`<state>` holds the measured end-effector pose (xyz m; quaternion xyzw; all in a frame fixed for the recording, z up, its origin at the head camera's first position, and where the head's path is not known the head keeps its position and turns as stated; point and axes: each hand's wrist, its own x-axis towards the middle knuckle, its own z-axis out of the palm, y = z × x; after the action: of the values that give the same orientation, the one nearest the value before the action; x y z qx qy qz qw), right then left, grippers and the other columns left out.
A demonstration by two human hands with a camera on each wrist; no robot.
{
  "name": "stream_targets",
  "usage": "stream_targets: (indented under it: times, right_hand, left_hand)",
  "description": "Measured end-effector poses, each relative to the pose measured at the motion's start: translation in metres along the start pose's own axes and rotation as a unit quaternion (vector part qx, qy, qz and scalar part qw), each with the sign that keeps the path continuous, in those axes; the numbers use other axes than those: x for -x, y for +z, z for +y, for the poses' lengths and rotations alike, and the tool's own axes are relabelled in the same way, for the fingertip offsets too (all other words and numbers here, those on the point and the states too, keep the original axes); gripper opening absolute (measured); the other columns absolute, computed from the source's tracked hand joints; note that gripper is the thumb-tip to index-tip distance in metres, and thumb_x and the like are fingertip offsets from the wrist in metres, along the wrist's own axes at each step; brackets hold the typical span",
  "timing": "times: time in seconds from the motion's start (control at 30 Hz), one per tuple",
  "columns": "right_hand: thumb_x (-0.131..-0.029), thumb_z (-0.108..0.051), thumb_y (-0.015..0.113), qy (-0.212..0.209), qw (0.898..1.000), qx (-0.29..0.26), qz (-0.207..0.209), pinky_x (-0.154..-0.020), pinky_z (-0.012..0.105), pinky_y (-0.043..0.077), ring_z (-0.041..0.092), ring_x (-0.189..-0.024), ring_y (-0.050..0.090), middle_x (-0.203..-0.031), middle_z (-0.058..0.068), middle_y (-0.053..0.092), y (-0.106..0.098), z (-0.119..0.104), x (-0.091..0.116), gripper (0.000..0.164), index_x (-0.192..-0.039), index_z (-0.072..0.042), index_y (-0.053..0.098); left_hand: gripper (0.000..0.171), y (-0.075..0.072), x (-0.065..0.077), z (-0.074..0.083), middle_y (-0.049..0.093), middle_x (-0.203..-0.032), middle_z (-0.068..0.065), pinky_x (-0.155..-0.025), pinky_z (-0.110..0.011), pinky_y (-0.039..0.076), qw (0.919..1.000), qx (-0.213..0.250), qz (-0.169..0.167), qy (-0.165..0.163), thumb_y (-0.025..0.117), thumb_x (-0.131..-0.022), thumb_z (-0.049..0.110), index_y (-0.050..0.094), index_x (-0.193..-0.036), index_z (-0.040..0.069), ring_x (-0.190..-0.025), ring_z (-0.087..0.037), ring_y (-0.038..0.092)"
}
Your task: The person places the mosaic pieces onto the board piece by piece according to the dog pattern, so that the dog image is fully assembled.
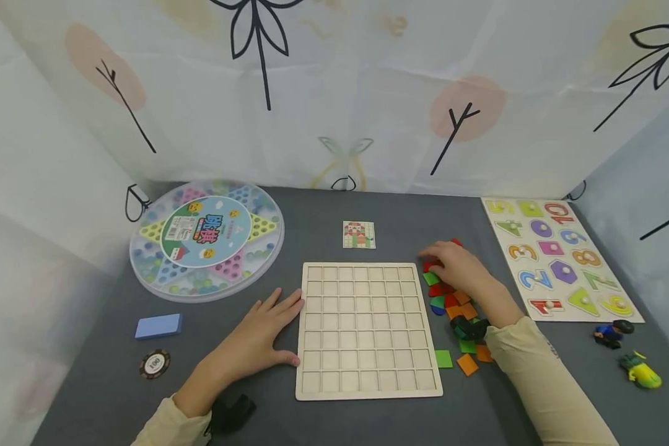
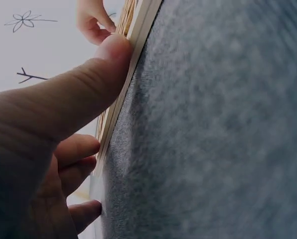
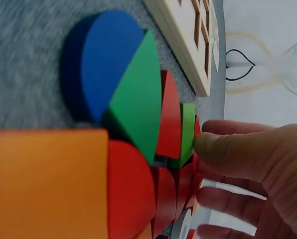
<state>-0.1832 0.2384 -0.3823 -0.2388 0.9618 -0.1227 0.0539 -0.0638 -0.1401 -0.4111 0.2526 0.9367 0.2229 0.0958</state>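
A pale wooden grid board point(image 1: 368, 331) lies flat on the grey table. My left hand point(image 1: 259, 337) spreads its fingers along the board's left edge, and its thumb point(image 2: 96, 84) touches the side of the frame. Beyond the board's right edge, my right hand point(image 1: 454, 266) reaches down to the far end of a pile of coloured pieces. Its thumb and forefinger come right to a red piece point(image 3: 197, 124) beside a light green piece point(image 3: 187, 132); I cannot tell whether they pinch it. Nearer the right wrist camera lie a blue piece point(image 3: 106, 59), a green piece point(image 3: 138, 99) and an orange square point(image 3: 49, 184).
A small pattern card point(image 1: 359, 235) lies behind the board. On the left are a round marble game box point(image 1: 150, 272), a blue block point(image 1: 158, 326) and a poker chip point(image 1: 155, 364). A number puzzle board point(image 1: 546, 248), a toy figure point(image 1: 613, 334) and a yellow-green toy point(image 1: 641, 371) are at right.
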Motion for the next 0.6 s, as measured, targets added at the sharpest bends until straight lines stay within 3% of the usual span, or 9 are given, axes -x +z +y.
stream_targets:
  times: [0.33, 0.6]
  right_hand:
    - [-0.082, -0.006, 0.060, 0.026, 0.999, -0.015, -0.042, -0.054, 0.026, 0.036, 0.014, -0.060, 0.041, -0.073, 0.002, 0.049, -0.0062, -0.0023, -0.0037, 0.028, -0.111, -0.005, 0.062]
    - [-0.083, -0.016, 0.062, 0.089, 0.995, -0.036, -0.041, -0.049, 0.027, 0.039, 0.012, -0.055, 0.047, -0.067, -0.001, 0.054, -0.0064, -0.0062, -0.0048, 0.024, -0.105, -0.007, 0.062]
  left_hand:
    - [0.098, 0.0044, 0.0005, -0.0023, 0.016, -0.148, 0.007, -0.102, -0.058, 0.012, 1.0000, -0.004, 0.000, -0.005, 0.068, -0.062, 0.056, 0.023, -0.142, 0.020, -0.136, -0.028, 0.006]
    - [0.099, 0.0040, -0.0012, -0.0026, 0.015, -0.148, 0.006, -0.102, -0.058, 0.011, 1.0000, -0.003, 0.000, 0.001, 0.067, -0.062, 0.056, 0.022, -0.142, 0.019, -0.136, -0.029, 0.006]
